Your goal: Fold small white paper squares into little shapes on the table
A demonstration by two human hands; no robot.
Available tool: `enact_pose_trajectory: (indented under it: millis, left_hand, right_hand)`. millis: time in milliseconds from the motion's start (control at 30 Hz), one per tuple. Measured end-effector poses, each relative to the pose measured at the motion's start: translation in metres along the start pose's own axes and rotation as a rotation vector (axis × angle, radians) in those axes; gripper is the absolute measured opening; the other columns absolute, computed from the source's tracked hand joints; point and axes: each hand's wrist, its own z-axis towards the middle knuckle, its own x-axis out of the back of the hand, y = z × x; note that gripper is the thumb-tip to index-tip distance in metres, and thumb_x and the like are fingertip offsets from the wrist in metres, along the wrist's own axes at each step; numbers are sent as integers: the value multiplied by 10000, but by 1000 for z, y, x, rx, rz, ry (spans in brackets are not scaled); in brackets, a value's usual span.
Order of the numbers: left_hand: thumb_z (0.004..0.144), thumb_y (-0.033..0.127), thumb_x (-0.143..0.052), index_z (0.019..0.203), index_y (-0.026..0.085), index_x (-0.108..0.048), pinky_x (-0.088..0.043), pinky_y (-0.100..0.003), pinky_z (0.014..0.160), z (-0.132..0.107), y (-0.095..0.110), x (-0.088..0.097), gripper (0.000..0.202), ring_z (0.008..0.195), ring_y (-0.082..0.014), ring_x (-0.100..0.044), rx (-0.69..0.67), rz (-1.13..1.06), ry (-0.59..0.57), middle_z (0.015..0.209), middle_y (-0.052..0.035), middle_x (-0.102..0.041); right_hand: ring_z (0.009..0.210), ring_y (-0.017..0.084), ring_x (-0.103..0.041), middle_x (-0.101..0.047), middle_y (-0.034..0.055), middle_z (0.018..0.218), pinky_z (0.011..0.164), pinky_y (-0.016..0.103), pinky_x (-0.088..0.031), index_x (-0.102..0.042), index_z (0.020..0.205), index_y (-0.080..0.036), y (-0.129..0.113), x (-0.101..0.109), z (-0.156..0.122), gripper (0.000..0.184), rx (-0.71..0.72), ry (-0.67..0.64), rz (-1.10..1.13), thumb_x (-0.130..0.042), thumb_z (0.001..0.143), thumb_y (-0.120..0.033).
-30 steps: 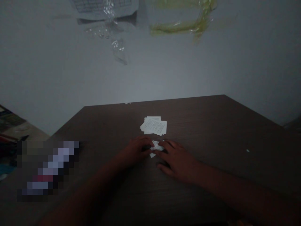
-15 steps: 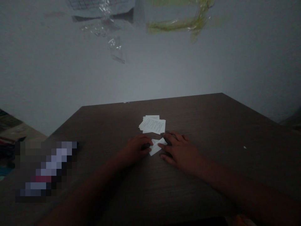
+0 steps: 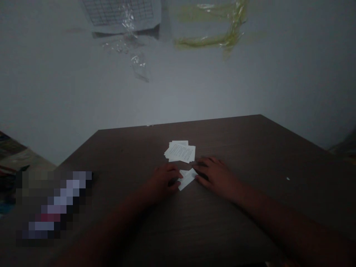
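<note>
A: Where is the slip of paper (image 3: pixel 187 178) sitting?

B: It is lying flat on the dark desk (image 3: pixel 250 148), near the middle, slanting from lower left to upper right, right between the 2 hands.

A: What is the left hand (image 3: pixel 164 181) doing?

B: It is resting palm down, fingers curled loosely, with the fingertips pressing on the slip's left end. It is not wrapping around anything.

A: And the right hand (image 3: pixel 218 177)?

B: It is lying flat, fingers spread a little, with the fingertips touching the slip's right end. In this dim light I cannot tell if it is pinching the edge or only pressing on it.

A: Anything close by?

B: A small stack of papers (image 3: pixel 180 151) with fine print is sitting just beyond the slip, loosely fanned, apart from both hands. A tiny white scrap (image 3: pixel 288 178) is lying well off to the right on the desk.

A: And farther out?

B: A blurred-out patch (image 3: pixel 52 204) is covering something at the desk's left edge. On the wall behind, a gridded sheet (image 3: pixel 119 13) is hanging with clear plastic (image 3: pixel 139 66) dangling under it, and yellowish tape (image 3: pixel 211 26) is showing beside it.
</note>
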Motion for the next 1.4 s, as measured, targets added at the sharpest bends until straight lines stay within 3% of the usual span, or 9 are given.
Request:
enact_pose_trajectory:
  millis: [100,267,467,600,733,1067,1400]
  left_hand:
    - [1124,234,-888,1274,268,-942,-635,-598,1347,-1,16,-7,163,1431,-380,-809,-50,-7,3,1496,-123,-885]
    - [1129,244,-918,1201,277,-941,-666,-555,1278,0,38,-16,82,1416,-405,-814,-58,6,-15,1467,-117,-891]
    - [1166,237,-920,1385,302,-951,-654,-565,1300,-6,33,-6,230,1439,-396,-821,-221,96,-75,1478,-109,-895]
    - [1195,218,-907,1381,283,-945,-631,-570,1325,-7,33,-8,201,1458,-394,-832,-282,163,-61,1488,-113,-898]
    - [1217,204,-874,1388,290,-941,-640,-559,1302,-5,36,-10,203,1387,-369,-851,-233,170,-67,1440,-97,-909]
    - [1151,269,-957,1360,304,-924,-661,-605,1295,-5,32,-14,215,1440,-416,-840,-121,65,-35,1498,-99,-910]
    - [1129,285,-962,1433,294,-930,-656,-650,1332,-3,34,-10,305,1483,-449,-830,-68,79,-95,1545,-129,-891]
  right_hand:
    - [1556,467,-781,-874,206,1646,1318,719,-655,-894,1670,-263,0,-6,3,460,-8,74,41,-777,1233,-346]
    - [1541,459,-783,-861,222,1640,1318,673,-659,-887,1646,-214,-3,-8,4,500,-10,60,68,-862,1159,-325]
    - [1563,479,-760,-853,213,1667,1311,716,-651,-875,1638,-253,-3,-4,5,515,-27,83,87,-879,1130,-339]
    - [1589,480,-744,-828,227,1705,1320,712,-644,-857,1657,-231,-5,0,4,548,-46,57,86,-898,1122,-337]
    - [1585,492,-733,-817,229,1716,1321,739,-639,-862,1627,-239,-14,2,-2,551,-9,61,89,-940,1093,-350]
    - [1504,486,-755,-821,199,1666,1227,718,-687,-862,1551,-267,-36,-8,-18,490,87,81,142,-956,1084,-383]
    - [1536,514,-759,-815,235,1653,1260,740,-671,-836,1559,-235,-25,-9,-4,552,-66,100,130,-927,1026,-342]
